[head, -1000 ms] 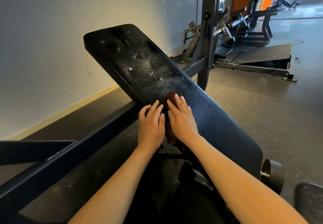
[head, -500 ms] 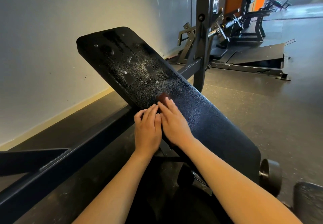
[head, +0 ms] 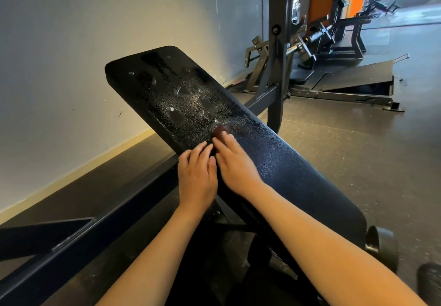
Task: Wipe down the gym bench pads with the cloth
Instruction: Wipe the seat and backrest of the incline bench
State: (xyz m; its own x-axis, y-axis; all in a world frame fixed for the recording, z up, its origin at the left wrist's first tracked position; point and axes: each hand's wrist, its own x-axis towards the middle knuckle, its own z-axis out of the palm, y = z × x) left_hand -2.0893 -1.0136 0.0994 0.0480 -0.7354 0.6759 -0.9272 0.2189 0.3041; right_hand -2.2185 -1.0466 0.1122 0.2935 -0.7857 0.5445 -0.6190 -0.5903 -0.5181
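1. Left hand [head: 196, 176]: resting on the near-left edge of the bench pad [head: 298, 169], fingers nearly straight and together, holding nothing.
2. Right hand [head: 235, 162]: pressing down flat-fingered beside it, blurring as it is sliding further up the pad than a second ago.
3. Brown cloth [head: 218, 131]: peeking out just beyond those fingers, at mid-pad.
4. Droplets [head: 186, 100]: still beading on the pad's upper half, so the wiping is likely only part done.
5. Rack upright [head: 276, 43]: standing behind the pad.
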